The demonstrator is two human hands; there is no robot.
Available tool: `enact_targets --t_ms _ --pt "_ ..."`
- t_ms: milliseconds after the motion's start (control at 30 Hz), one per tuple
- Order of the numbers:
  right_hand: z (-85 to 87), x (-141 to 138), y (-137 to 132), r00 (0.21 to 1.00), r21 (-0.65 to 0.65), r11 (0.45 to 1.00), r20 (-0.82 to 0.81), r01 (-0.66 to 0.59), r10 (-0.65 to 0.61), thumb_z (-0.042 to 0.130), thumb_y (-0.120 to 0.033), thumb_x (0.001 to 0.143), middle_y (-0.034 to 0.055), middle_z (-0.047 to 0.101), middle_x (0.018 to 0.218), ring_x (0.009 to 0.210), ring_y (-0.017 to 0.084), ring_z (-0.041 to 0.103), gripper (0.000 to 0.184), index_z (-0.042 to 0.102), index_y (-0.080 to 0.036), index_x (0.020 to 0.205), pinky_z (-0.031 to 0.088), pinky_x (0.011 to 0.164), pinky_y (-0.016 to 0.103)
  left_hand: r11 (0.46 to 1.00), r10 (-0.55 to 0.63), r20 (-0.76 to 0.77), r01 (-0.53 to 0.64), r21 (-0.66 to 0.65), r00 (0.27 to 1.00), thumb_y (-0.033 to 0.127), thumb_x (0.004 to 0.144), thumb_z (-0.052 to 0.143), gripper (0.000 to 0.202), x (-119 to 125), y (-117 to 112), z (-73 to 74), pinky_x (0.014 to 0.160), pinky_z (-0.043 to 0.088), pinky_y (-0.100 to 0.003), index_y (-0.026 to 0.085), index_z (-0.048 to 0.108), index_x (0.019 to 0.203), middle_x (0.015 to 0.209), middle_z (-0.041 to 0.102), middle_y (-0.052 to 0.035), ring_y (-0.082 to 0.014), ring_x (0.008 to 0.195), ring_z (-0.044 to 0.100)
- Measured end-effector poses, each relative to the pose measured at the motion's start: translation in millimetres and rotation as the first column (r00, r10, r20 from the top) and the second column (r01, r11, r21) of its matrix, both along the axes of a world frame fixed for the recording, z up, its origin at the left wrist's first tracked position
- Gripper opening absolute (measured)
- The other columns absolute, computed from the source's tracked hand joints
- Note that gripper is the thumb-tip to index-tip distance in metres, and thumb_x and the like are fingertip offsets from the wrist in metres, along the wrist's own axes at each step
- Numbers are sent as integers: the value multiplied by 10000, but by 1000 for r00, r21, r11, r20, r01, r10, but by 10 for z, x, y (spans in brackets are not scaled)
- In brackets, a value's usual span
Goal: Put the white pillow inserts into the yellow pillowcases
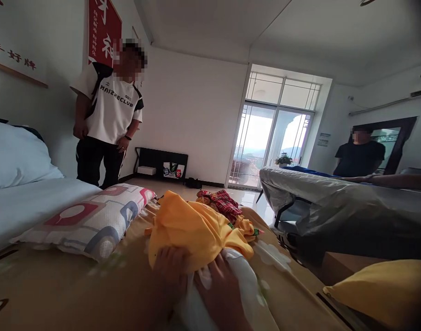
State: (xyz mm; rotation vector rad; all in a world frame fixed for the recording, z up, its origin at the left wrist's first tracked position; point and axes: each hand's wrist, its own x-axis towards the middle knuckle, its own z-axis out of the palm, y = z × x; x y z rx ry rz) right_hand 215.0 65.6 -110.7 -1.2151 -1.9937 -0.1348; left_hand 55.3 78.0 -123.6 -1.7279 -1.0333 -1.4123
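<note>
My left hand [170, 271] rests on the near edge of a crumpled yellow garment [193, 230] lying on the tan bed cover [58, 289]; its fingers look curled into the cloth. My right hand [220, 294] lies on a white cloth [246, 276] just below the yellow garment, its fingers blurred. A red plaid cloth [222, 202] sits behind the yellow one.
A patterned pillow [93, 218] lies to the left, beside a white pillow [13, 154]. A yellow cushion [386, 289] is at the right. One person in a white shirt [108, 110] stands at the left wall, another in black [358, 156] beyond a grey-covered table [334, 193].
</note>
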Motion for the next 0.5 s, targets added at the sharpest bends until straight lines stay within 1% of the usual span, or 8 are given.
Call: enact_targets --t_ms 67,133,200,267,333,400,467,500 --pt "-25 -104 -100 992 -38 995 75 -95 98 574 -238 777 106 594 1248 1166 266 537 444 595 -223 1220 470 959 388 996 -70 -95 75 50 993 81 855 434 137 -30 -84 120 738 412 -346 145 537 919 786 569 -64 -201 753 502" --pt "-47 -145 -161 979 -119 985 144 -127 144 612 -238 743 105 584 1256 1174 274 532 536 558 -232 1277 467 973 396 988 -144 -207 153 29 968 85 878 437 133 -44 -105 179 785 408 -343 150 547 914 826 577 -61 -193 792 512" --pt "-26 -106 -195 968 -208 973 208 -100 144 684 -277 698 116 587 1254 1152 296 551 676 503 -226 1347 483 958 408 985 -169 -254 151 -88 952 97 881 428 144 -78 -56 177 770 409 -333 166 550 852 826 577 -54 -193 790 518" --pt "67 35 -236 940 -257 957 273 -132 203 759 -333 653 111 588 1280 1142 300 570 836 430 -240 1415 497 948 395 961 -124 -218 63 -271 968 80 851 424 171 -143 27 149 705 403 -321 185 541 783 803 575 -47 -200 754 516" --pt "223 279 -320 896 -212 943 313 -258 315 779 -401 666 84 569 1335 1178 276 564 888 380 -270 1448 490 968 353 885 -42 -129 -23 -464 991 70 809 442 163 -227 93 145 682 405 -313 192 544 773 823 587 -54 -212 770 530" --pt "378 589 -447 873 -86 932 329 -351 360 732 -431 744 45 571 1344 1189 238 567 761 417 -304 1425 489 970 307 785 48 -48 -67 -615 998 104 799 466 127 -316 112 204 723 423 -322 189 559 823 896 611 -75 -232 847 556" --pt "439 881 -569 900 44 947 329 -318 287 686 -401 799 22 627 1271 1107 220 627 630 469 -333 1387 541 882 268 680 113 -29 -98 -726 993 121 792 464 127 -401 73 330 761 429 -330 187 561 842 936 629 -86 -243 894 576" --pt "412 988 -601 917 86 960 331 -266 224 672 -368 808 16 662 1213 1012 216 673 602 480 -340 1378 575 779 244 624 128 -43 -114 -773 991 109 780 458 150 -442 33 404 766 432 -330 185 565 853 942 641 -87 -244 899 589"
